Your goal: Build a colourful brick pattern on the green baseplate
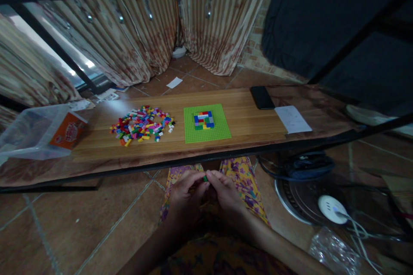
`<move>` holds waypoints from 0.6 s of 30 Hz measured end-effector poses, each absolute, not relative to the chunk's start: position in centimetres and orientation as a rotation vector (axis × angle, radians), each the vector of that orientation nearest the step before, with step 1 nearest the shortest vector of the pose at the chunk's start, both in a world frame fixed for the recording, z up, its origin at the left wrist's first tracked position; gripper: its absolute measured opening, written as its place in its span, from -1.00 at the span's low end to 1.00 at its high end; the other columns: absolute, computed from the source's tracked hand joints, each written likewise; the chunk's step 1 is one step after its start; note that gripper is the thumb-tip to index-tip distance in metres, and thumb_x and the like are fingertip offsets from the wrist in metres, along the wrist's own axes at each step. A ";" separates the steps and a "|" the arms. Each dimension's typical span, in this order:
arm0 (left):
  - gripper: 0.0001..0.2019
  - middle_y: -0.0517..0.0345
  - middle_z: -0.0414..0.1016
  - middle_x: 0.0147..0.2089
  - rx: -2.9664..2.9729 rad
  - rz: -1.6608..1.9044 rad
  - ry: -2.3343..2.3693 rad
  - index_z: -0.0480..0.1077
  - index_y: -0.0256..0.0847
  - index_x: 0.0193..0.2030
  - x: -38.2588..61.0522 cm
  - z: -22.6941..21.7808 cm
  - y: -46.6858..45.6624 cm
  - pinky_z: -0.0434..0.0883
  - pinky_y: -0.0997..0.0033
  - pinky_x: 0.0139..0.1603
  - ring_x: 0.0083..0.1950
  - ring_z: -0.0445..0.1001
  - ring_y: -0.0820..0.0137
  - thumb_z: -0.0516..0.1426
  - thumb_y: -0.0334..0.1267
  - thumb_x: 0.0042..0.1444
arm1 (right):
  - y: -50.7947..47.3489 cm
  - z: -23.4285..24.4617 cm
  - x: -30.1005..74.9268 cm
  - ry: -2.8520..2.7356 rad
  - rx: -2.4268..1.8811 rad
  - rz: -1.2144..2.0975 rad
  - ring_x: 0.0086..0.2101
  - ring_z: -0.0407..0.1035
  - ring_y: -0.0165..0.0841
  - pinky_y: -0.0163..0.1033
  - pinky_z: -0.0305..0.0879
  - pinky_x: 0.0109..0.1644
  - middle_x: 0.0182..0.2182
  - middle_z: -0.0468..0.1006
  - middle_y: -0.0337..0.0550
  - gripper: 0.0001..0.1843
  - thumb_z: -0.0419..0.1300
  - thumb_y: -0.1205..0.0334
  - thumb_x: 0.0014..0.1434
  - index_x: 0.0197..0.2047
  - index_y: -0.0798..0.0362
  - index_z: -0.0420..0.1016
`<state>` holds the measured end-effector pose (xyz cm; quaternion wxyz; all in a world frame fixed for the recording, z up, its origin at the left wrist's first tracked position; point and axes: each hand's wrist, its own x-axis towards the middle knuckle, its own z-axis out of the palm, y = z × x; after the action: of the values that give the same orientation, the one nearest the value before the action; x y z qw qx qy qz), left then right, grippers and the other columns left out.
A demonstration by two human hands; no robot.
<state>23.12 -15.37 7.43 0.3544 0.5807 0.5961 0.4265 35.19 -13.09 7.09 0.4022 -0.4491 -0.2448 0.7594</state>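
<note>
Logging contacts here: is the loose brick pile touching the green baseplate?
Apart: the head view shows wooden tabletop between the brick pile and green baseplate.

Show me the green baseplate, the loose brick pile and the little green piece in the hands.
Green baseplate [221, 128]: head view, bare surface near its right edge.
Loose brick pile [141, 123]: head view, about its middle.
Little green piece [205, 178]: head view, its small visible part.

Across the long desk [254, 126] lie, from left to right, a clear plastic box [35, 125], a heap of small bricks [142, 123] (many colours mixed together), a green baseplate [206, 136], a black phone [262, 97] and a white paper sheet [293, 119].
</note>
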 end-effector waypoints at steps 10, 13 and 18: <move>-0.86 0.14 0.58 -0.22 1.610 1.204 1.491 0.53 -0.14 -0.18 23.0 6.7 -15.8 0.47 0.45 -0.15 -0.19 0.54 0.41 0.18 -0.36 0.14 | -13.7 7.6 35.1 -0.416 -1.009 1.977 -0.59 0.09 -0.56 -0.42 0.04 -0.51 -0.62 0.29 -0.36 -0.57 0.42 -0.08 -0.10 -0.49 0.09 0.40; -0.87 0.12 0.59 -0.20 1.633 1.220 1.503 0.53 -0.14 -0.19 23.1 6.7 -15.9 0.48 0.41 -0.12 -0.18 0.55 0.39 0.18 -0.35 0.14 | -14.0 7.3 35.2 -0.377 -0.992 2.003 -0.62 0.04 -0.57 -0.42 0.03 -0.53 -0.66 0.22 -0.41 -0.60 0.40 -0.07 -0.06 -0.46 0.07 0.40; -0.87 0.10 0.60 -0.21 1.630 1.224 1.547 0.53 -0.14 -0.19 23.2 6.6 -16.0 0.50 0.39 -0.14 -0.20 0.56 0.37 0.18 -0.33 0.13 | -14.3 7.0 35.2 -0.356 -0.979 2.010 -0.65 -0.02 -0.59 -0.43 -0.10 -0.61 -0.67 0.21 -0.42 -0.53 0.40 -0.14 -0.09 -0.48 0.07 0.35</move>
<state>23.21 -16.00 6.63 0.2873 0.6101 0.5791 0.4581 35.19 -14.25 6.97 0.4246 -0.3915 -0.1425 0.8038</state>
